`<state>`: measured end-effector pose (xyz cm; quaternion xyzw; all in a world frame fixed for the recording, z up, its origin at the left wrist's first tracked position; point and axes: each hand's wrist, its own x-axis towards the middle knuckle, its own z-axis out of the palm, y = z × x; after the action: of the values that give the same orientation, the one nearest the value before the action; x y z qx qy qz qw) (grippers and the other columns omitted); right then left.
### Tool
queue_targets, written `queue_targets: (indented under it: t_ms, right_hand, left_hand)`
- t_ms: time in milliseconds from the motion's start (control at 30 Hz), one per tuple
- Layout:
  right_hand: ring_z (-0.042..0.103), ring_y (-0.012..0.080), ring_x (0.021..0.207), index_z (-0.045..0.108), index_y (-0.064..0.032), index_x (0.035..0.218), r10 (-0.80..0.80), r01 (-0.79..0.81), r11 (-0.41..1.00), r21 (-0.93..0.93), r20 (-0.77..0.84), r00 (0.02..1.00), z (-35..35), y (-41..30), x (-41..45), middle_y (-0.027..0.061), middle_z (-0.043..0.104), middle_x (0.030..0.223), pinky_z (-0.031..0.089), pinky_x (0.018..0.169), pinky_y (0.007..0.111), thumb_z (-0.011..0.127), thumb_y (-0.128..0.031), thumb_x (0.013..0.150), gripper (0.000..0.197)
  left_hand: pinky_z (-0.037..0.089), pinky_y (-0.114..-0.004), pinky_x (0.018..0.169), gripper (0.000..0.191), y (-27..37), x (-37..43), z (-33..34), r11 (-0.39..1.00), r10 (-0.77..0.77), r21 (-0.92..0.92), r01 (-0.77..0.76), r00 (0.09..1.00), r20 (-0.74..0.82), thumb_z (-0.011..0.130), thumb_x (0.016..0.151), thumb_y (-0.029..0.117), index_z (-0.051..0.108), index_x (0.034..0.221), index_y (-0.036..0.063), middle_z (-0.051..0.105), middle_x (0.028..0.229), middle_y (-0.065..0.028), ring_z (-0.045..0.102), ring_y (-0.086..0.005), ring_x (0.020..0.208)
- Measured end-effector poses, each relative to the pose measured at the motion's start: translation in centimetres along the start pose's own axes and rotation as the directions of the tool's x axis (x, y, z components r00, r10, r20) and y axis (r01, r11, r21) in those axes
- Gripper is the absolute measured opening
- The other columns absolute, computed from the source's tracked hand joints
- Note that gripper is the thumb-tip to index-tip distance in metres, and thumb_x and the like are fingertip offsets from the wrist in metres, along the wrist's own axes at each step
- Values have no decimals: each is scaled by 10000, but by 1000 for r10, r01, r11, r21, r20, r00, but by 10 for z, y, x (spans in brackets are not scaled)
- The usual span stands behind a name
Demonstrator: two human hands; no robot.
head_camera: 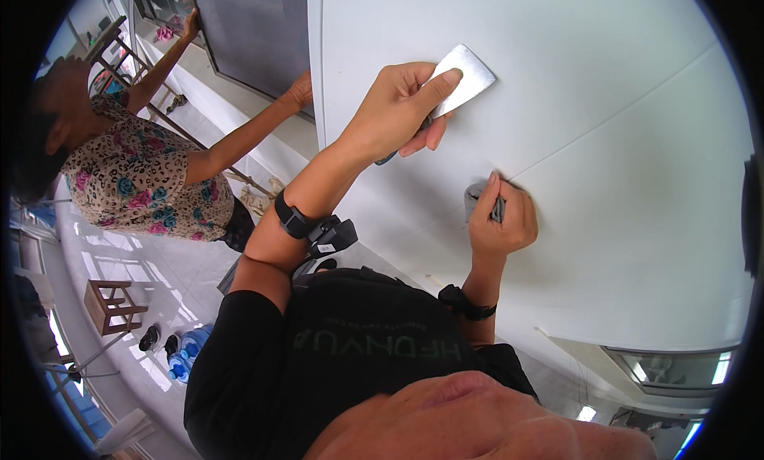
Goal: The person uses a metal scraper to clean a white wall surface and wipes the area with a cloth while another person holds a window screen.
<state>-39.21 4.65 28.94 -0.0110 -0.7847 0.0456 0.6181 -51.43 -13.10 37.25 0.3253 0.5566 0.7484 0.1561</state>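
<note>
My left hand [401, 109] grips a putty knife [468, 78] with a wide, shiny metal blade. The thumb presses flat on the blade, and a bit of dark handle [388, 158] shows below the palm. Lower and to the right, my right hand [507, 216] is closed around a folded grey cloth [476, 197], part of it sticking out past the thumb. Both hands are in front of a large white panel [597, 137]. A thin seam [603, 118] runs slantwise across it. Whether blade or cloth touches the panel, I cannot tell.
At left another person [143, 179] in a patterned top holds a dark framed screen panel [250, 36]. Behind stands a wooden ladder [149, 105]. A wooden stool [113, 306], shoes [149, 338] and blue water bottles [194, 343] are on the glossy floor.
</note>
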Motion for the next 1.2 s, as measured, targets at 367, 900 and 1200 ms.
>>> queue_targets:
  t_ms: [367,900,1200]
  right_hand:
    - [598,224,541,644,-57,737,-23,23,1000,-15,-1,1000,2,1,-2,43,637,651,462,476,302,775,-49,817,153]
    - [616,230,574,655,-37,740,-13,13,1000,-16,13,1000,-1,-3,-3,50,652,667,481,518,313,740,-8,834,130]
    - [612,230,564,655,-34,733,-16,17,1000,-20,13,1000,0,-3,0,62,656,672,476,502,316,738,-11,843,140]
  left_hand:
    - [240,-230,299,421,23,14,-14,996,76,39,-74,996,-52,554,1053,335,574,760,34,538,483,-60,358,-74,298]
    - [235,-244,304,409,18,12,-31,998,64,13,-62,987,-146,545,1055,328,567,762,44,534,485,-63,349,-86,298]
    - [230,-244,304,406,21,13,-39,998,39,-40,-45,991,-127,557,1049,327,570,762,40,531,488,-60,344,-86,299]
